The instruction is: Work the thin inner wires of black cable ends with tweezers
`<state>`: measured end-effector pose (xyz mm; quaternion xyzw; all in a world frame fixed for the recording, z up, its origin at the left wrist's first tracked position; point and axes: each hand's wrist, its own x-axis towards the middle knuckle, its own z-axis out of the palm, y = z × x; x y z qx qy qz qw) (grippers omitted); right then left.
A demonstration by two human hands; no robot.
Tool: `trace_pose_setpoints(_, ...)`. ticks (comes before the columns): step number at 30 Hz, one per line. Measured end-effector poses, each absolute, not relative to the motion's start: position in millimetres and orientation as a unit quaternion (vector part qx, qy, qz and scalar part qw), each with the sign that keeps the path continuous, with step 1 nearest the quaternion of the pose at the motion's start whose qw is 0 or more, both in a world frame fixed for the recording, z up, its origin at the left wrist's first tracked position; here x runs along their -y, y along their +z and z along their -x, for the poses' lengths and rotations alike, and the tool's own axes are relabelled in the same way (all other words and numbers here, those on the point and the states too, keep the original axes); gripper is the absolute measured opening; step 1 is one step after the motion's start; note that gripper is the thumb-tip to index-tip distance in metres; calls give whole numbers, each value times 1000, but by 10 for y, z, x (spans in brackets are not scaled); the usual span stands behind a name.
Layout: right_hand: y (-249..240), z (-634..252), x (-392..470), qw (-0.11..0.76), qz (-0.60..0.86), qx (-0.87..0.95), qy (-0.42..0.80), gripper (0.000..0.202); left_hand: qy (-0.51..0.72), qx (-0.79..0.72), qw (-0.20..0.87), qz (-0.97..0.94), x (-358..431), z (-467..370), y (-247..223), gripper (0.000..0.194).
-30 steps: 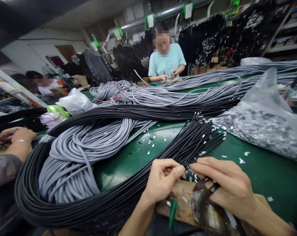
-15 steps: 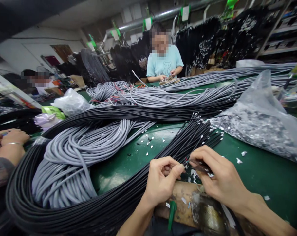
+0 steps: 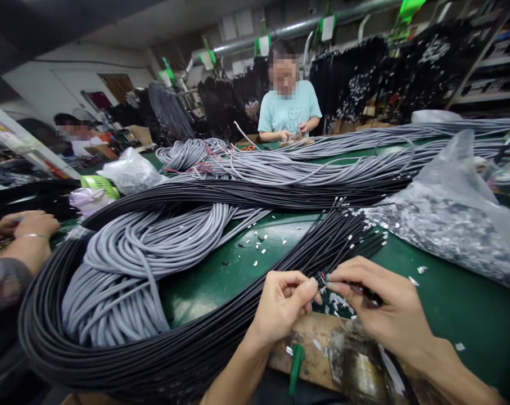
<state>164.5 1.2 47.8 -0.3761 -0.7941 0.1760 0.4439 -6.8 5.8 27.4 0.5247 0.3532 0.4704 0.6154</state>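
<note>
My left hand (image 3: 282, 306) pinches the end of one black cable from the big black cable bundle (image 3: 162, 360) that curves across the green table (image 3: 448, 304). My right hand (image 3: 381, 309) meets it fingertip to fingertip at the thin coloured wires (image 3: 322, 278) sticking out of that cable end, and it also grips a dark tool (image 3: 366, 295) across the palm. Both hands hover over a worn wooden block (image 3: 317, 343) with a green clip (image 3: 296, 365).
Grey cable coils (image 3: 145, 259) lie left of centre, more grey cables (image 3: 322, 163) behind. A clear bag of small metal parts (image 3: 452, 219) sits right. Metal bits (image 3: 258, 244) litter the table. Another person's hands (image 3: 25, 228) work at left; a person in a light blue shirt (image 3: 289, 109) stands opposite.
My right hand rose from the wooden block toward the cable end, turning the dark tool into the palm. The left hand kept its pinch on the cable end.
</note>
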Motion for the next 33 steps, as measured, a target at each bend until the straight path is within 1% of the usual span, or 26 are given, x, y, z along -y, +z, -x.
trace_pose_setpoints(2, 478, -1599, -11, 446, 388, 777, 216, 9, 465, -354, 610, -535, -55, 65, 278, 37)
trace_pose_setpoints(3, 481, -1581, -15, 440, 406, 758, 258, 8, 463, -354, 607, -540, -56, 66, 283, 36)
trace_pose_setpoints(5, 481, -1554, -26, 422, 429, 700, 384, 15, 461, -351, 606, -545, -62, 70, 294, 36)
trace_pose_setpoints(7, 473, -1535, -32, 407, 419, 626, 516, 26, 455, -347, 610, -548, -73, 77, 298, 38)
trace_pose_setpoints(8, 468, -1527, -31, 402, 408, 599, 560, 29, 452, -346, 613, -548, -79, 79, 294, 39)
trace_pose_setpoints(9, 464, -1521, -28, 399, 401, 590, 576, 30, 450, -345, 615, -548, -83, 80, 287, 40)
trace_pose_setpoints(10, 462, -1516, -24, 397, 403, 602, 563, 28, 450, -346, 615, -547, -86, 80, 277, 40)
trace_pose_setpoints(11, 461, -1513, -17, 399, 412, 635, 517, 24, 450, -350, 613, -547, -85, 78, 265, 39)
trace_pose_setpoints(14, 461, -1511, 6, 411, 446, 751, 262, 9, 470, -379, 572, -554, -69, 59, 231, 30)
trace_pose_setpoints(15, 467, -1510, 14, 412, 454, 766, 195, 8, 484, -392, 543, -564, -60, 51, 226, 27)
trace_pose_setpoints(16, 478, -1509, 23, 413, 462, 768, 164, 8, 498, -401, 510, -575, -52, 43, 225, 24)
trace_pose_setpoints(17, 497, -1507, 32, 412, 468, 763, 173, 7, 512, -405, 480, -586, -45, 37, 226, 21)
trace_pose_setpoints(18, 520, -1506, 40, 406, 469, 754, 214, 7, 522, -402, 461, -595, -41, 32, 229, 19)
trace_pose_setpoints(20, 569, -1514, 51, 385, 447, 742, 320, 13, 526, -380, 466, -601, -38, 29, 234, 17)
trace_pose_setpoints(21, 584, -1523, 53, 373, 429, 746, 347, 14, 521, -369, 484, -598, -39, 31, 233, 18)
trace_pose_setpoints(22, 589, -1536, 53, 365, 413, 761, 342, 14, 511, -361, 505, -595, -40, 33, 228, 21)
trace_pose_setpoints(23, 583, -1550, 52, 361, 404, 784, 303, 12, 497, -358, 524, -592, -42, 37, 222, 25)
trace_pose_setpoints(24, 567, -1563, 51, 361, 399, 808, 239, 13, 481, -358, 540, -590, -42, 42, 216, 29)
trace_pose_setpoints(26, 528, -1578, 49, 359, 398, 839, 92, 26, 453, -359, 569, -585, -44, 49, 211, 36)
trace_pose_setpoints(27, 513, -1577, 49, 361, 398, 842, 44, 32, 447, -355, 581, -581, -45, 51, 216, 39)
trace_pose_setpoints(28, 506, -1570, 49, 368, 402, 838, 25, 34, 446, -350, 590, -575, -46, 51, 223, 41)
trace_pose_setpoints(29, 507, -1560, 48, 379, 410, 829, 36, 32, 448, -348, 595, -569, -48, 50, 232, 42)
trace_pose_setpoints(31, 522, -1539, 41, 400, 421, 807, 110, 21, 457, -349, 601, -555, -53, 45, 245, 42)
trace_pose_setpoints(33, 526, -1528, 28, 397, 416, 803, 157, 19, 458, -354, 609, -543, -58, 40, 240, 42)
